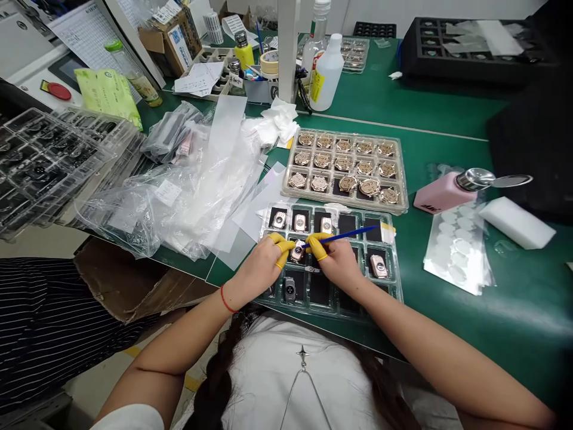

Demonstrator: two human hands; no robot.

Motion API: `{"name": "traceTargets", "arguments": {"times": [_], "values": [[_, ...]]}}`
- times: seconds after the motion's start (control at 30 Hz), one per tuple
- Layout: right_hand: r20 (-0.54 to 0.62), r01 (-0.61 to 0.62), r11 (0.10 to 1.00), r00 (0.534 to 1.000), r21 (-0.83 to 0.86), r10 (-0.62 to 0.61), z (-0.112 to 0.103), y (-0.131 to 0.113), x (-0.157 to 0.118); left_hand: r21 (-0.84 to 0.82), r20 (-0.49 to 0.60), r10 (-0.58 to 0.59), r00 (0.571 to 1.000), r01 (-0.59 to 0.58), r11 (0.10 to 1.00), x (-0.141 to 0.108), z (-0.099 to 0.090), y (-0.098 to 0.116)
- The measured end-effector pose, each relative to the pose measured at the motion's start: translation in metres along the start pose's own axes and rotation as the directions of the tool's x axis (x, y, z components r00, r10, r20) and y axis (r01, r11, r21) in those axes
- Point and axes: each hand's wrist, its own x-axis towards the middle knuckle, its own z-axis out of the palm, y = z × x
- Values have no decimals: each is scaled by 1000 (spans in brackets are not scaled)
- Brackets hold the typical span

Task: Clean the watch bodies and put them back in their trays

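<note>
My left hand (264, 263), in yellow finger cots, pinches a small rose-gold watch case (297, 252) above a clear compartment tray (320, 289). My right hand (338, 260), also in yellow finger cots, is closed on a blue pen-like stick (353, 234). The stick's tip points left and reaches the watch case. More rose-gold watch cases lie in the tray's back row, one more (378, 266) at its right side. A dark grey watch case (290, 290) sits in the front row.
Behind stands a tray of round gold watch cases (344, 162). At right are a pink pump bottle (441, 192), a white foam block (519, 222) and a sticker sheet (459, 251). Plastic bags (192, 191) cover the left, beside stacked clear trays (45, 161). A white bottle (327, 74) stands further back.
</note>
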Motion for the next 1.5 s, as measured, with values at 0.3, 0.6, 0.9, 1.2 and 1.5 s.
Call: {"name": "traceTargets", "arguments": {"times": [0.3, 0.6, 0.9, 1.2, 1.5], "values": [[68, 36, 985, 997, -171, -24, 12, 10, -4, 168, 91, 69, 993, -84, 982, 19, 17, -8], [66, 30, 993, 998, -118, -22, 11, 11, -6, 197, 124, 89, 988, -112, 974, 17, 17, -8], [64, 22, 991, 998, -132, -14, 8, 5, -5, 198, 147, 77, 986, -106, 974, 16, 19, -10], [76, 22, 986, 997, -166, -9, 10, 8, -4, 205, 148, 84, 985, -113, 972, 18, 18, -9], [74, -51, 997, 996, -66, 56, 11, 7, -4, 272, 179, 82, 980, -129, 953, 16, 13, -3]]}}
